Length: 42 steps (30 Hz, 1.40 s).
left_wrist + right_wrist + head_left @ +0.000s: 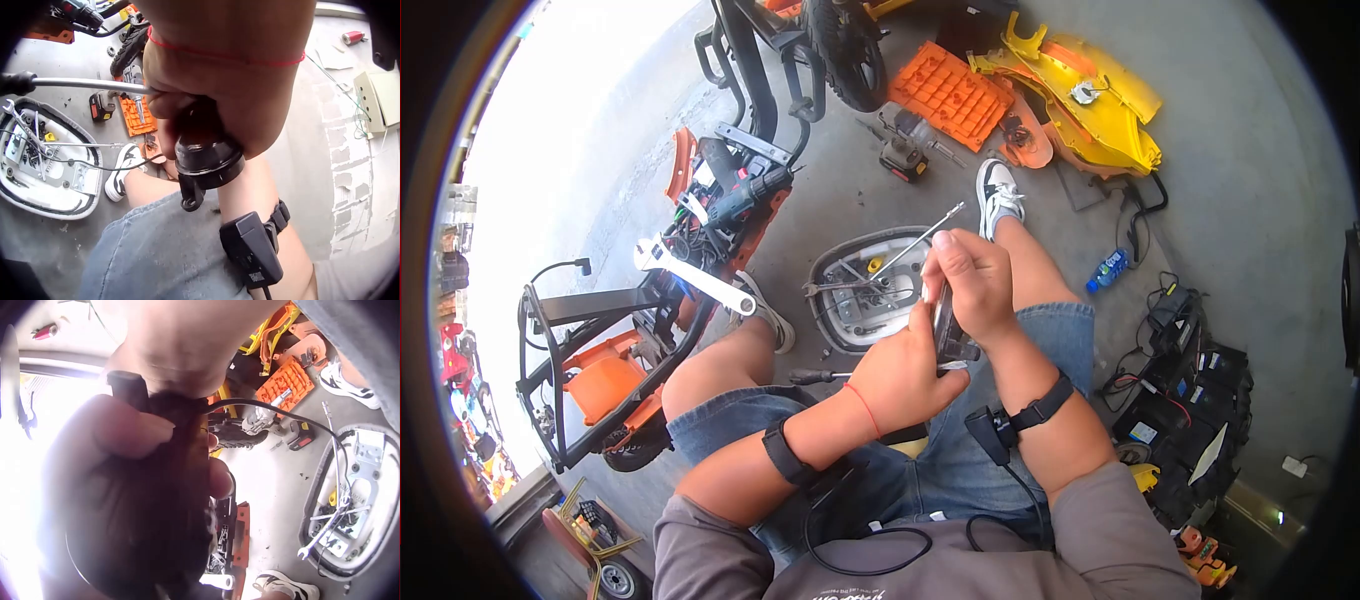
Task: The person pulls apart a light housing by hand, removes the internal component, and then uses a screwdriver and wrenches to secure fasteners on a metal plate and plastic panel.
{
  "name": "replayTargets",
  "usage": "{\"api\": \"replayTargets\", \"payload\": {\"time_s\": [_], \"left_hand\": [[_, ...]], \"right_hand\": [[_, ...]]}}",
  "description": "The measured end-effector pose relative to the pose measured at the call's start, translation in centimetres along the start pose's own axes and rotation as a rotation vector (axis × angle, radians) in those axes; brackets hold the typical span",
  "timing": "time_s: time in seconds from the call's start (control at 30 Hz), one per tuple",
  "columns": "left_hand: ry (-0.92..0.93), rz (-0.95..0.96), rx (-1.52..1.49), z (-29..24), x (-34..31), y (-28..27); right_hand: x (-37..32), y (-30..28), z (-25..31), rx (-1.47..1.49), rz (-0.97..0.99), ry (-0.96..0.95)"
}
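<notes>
Both hands are at a small black rounded part [209, 164] with a lens-like reddish dome, a short tab and a thin cable. My left hand [900, 372] grips it from the near side. A screwdriver [94, 83] with a black handle is also tucked in the left hand's fingers, its shaft pointing into the hand. My right hand [972, 282] holds the same part from the other side, thumb laid over it in the right wrist view. That view shows the part [150, 506] large, dark and blurred. The screwdriver's tip is hidden by the left hand.
On the floor ahead lies a white tray-like shell [850, 325] holding wrenches, a long socket bar [920, 240] and small hardware. A partly dismantled vehicle frame [600, 300] with a large wrench [695, 278] stands left. Orange panels [950, 95], a cordless tool [902, 158] and a blue bottle [1108, 270] lie beyond.
</notes>
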<state>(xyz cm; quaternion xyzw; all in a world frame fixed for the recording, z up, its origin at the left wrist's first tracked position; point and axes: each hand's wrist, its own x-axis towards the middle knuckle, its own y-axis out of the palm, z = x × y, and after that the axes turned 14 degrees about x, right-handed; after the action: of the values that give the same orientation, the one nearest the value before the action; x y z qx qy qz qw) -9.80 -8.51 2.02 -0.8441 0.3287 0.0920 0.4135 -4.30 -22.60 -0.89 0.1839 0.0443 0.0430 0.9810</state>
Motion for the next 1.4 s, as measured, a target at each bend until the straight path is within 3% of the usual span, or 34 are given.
{"api": "replayTargets", "payload": {"time_s": [0.1, 0.17, 0.23, 0.37, 0.53, 0.87, 1.3, 1.37, 1.4], "left_hand": [[0.023, -0.055, -0.123, 0.9, 0.5, -0.3], [0.009, -0.056, -0.229, 1.5, 0.4, -0.1], [0.008, -0.04, -0.242, 1.7, 0.3, -0.3], [0.143, -0.073, -0.113, 2.0, 0.1, -0.2], [0.133, -0.052, -0.087, 2.2, -0.2, 0.2], [0.134, 0.009, -0.033, 0.8, -1.5, -0.2], [0.055, 0.146, -0.003, 0.4, -0.9, -0.6], [0.081, 0.076, -0.071, 1.3, -0.3, -0.2], [0.104, 0.006, -0.15, 1.9, 0.1, 0.2]], "right_hand": [[1.5, -1.2, -0.3, 0.32, -0.113, -0.125], [2.1, -2.5, -0.1, 0.304, -0.241, -0.122], [2.1, -3.0, 0.0, 0.376, -0.23, -0.056], [1.1, -2.1, -0.1, 0.196, 0.008, -0.04], [0.3, -1.6, 0.5, -0.031, 0.091, 0.126], [-0.2, 0.1, 1.0, 0.097, -0.052, 0.181], [-0.2, 0.0, 0.3, 0.017, -0.058, 0.174], [0.9, -1.0, 0.1, 0.16, -0.039, 0.231], [1.7, -1.2, 0.0, 0.226, -0.041, 0.1]]}}
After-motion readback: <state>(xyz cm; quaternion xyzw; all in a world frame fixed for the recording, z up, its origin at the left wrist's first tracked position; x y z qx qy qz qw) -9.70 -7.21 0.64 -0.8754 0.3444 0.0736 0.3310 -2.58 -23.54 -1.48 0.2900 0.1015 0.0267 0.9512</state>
